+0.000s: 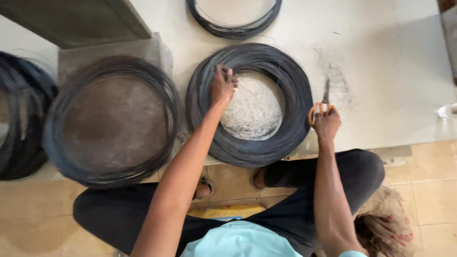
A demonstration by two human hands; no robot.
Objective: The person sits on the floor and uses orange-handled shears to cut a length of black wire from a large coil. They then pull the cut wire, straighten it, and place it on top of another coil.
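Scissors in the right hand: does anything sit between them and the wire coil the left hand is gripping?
Nothing visible. The scissors in the right hand sit just beside the outer right edge of the wire coil, blades pointing away, while the left hand grips its upper-left inner edge.

A person sits with legs folded by a low pale slab (381, 57). The left hand (223, 86) grips the inside edge of a big ring of dark wire (250, 104). The right hand (326, 124) holds scissors with orange handles (322, 102), blades pointing away. More wire rings lie nearby: one to the left (112, 121), one at the top (234, 19).
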